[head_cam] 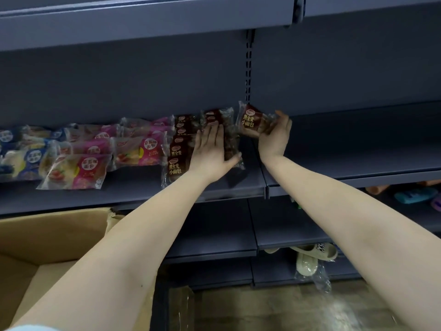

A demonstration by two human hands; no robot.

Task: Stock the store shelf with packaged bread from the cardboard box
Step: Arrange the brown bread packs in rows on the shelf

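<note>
Brown bread packets point(177, 149) lie in rows on the dark grey shelf point(133, 187), with pink packets point(133, 149) and blue packets point(26, 154) to their left. My left hand point(210, 151) rests flat, fingers spread, on the right-hand row of brown packets. My right hand point(274, 134) holds one brown packet point(250, 120) upright just above the shelf, at the right end of the rows beside the slotted upright. The open cardboard box point(47, 237) stands at the lower left, under my left forearm.
The shelf section to the right point(358, 149) is bare. An upper shelf point(143, 22) overhangs. On lower shelves lie beige slippers point(315, 256) in clear wrap and small coloured items point(412, 195). A flat piece of cardboard point(181, 306) lies on the floor.
</note>
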